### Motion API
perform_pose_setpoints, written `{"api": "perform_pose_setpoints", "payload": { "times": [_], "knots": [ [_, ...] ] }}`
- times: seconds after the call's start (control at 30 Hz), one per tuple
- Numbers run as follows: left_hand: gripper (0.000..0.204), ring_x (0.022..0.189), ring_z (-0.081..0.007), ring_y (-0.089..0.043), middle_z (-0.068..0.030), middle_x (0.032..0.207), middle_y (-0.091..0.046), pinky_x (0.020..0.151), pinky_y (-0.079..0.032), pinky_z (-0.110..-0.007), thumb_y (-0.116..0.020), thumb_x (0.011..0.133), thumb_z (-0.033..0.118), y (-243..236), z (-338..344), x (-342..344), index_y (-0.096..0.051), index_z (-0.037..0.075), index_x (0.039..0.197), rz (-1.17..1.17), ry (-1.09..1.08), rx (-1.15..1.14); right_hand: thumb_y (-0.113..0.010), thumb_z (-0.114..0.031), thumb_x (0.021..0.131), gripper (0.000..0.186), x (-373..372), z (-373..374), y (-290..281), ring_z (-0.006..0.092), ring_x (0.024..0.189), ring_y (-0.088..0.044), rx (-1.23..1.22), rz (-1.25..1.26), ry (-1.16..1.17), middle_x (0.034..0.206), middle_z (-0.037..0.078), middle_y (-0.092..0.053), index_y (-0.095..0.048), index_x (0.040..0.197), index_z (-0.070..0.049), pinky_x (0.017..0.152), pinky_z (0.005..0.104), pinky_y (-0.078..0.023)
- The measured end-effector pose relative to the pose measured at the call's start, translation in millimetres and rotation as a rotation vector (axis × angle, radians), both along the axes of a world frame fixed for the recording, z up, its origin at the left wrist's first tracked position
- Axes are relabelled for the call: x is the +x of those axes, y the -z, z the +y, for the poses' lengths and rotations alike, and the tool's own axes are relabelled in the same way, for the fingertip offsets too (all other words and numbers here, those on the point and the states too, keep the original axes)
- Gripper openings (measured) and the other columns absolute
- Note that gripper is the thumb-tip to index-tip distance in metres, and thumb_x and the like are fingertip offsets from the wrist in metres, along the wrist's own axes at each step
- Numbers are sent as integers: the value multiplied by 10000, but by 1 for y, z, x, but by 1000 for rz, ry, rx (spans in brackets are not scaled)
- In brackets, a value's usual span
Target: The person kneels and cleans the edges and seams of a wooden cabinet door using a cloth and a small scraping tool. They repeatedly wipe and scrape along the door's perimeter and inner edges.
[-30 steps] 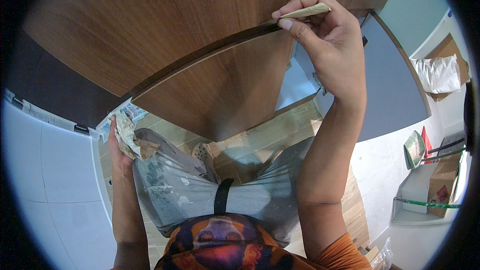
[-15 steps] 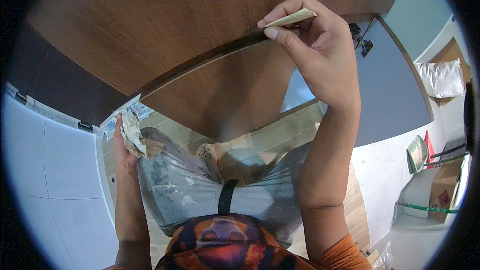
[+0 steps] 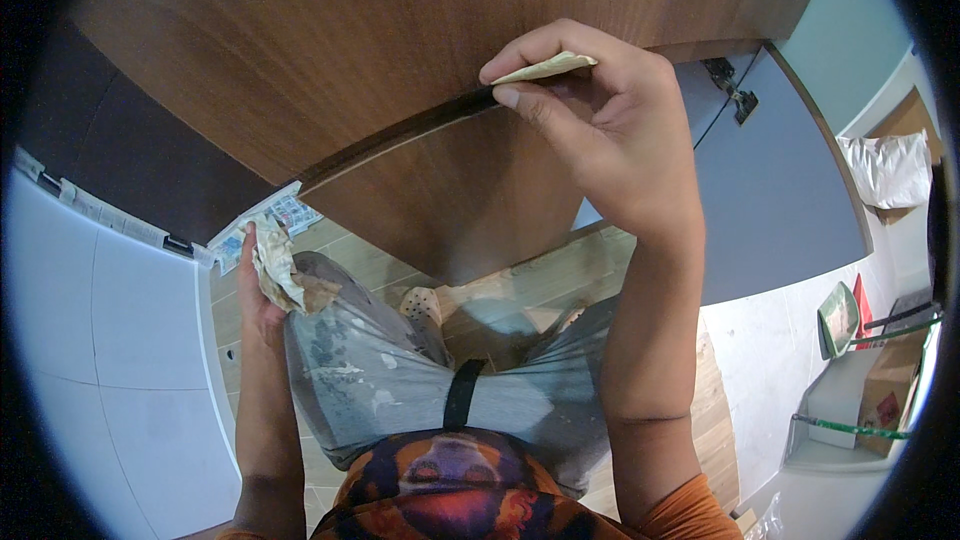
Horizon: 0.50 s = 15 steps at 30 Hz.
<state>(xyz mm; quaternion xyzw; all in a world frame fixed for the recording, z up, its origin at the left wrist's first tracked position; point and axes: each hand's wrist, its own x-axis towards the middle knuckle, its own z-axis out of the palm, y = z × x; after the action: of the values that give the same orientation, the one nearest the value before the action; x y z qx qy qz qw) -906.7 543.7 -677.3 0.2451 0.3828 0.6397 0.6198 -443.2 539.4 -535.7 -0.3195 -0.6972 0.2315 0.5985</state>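
Observation:
My right hand (image 3: 615,145) pinches a small folded, pale yellow sheet (image 3: 540,69) between thumb and fingers, at the dark edge strip (image 3: 400,133) along a brown wood-grain panel (image 3: 300,30); whether it touches the strip is hard to tell. A second brown panel (image 3: 430,195) lies below that edge. Low on the left, my left hand (image 3: 258,290) is closed on a crumpled cream paper (image 3: 275,255) with a brownish end, beside my paint-stained knee and some newspaper (image 3: 285,208).
A grey-blue panel with a dark edge (image 3: 780,180) and a metal hinge (image 3: 735,90) is on the right. Farther right are a silvery bag (image 3: 885,170), a green dustpan (image 3: 836,318) and cardboard. A white panel (image 3: 130,330) stands left. My legs rest on wood-look flooring (image 3: 480,320).
My right hand with the folded sheet has moved left and down along the edge, uncovering more of the hinge. My left hand still holds the crumpled paper, slightly farther right in view.

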Motion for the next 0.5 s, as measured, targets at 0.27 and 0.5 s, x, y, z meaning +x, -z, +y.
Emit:
{"api": "perform_pose_setpoints", "payload": {
  "times": [0.27,0.5],
  "knots": [
    [371,959,-221,-757,-89,1099,-767,846,-645,-379,-657,1075,362,-23,-12,9,-686,28,1235,-12,21,-23,-733,96,913,155,-11,-5,-4,163,979,-730,24,12,-79,1045,106,-787,-775,1045,27,883,282,-572],
    [305,938,-242,-710,-109,1045,-718,830,-586,-375,-722,819,16,-76,-41,79,-691,45,1121,1095,-526,536,-766,68,894,123,13,-15,-2,182,1014,-739,-77,215,11,1072,138,-795,-754,1012,36,889,299,-565]
  ]
}}
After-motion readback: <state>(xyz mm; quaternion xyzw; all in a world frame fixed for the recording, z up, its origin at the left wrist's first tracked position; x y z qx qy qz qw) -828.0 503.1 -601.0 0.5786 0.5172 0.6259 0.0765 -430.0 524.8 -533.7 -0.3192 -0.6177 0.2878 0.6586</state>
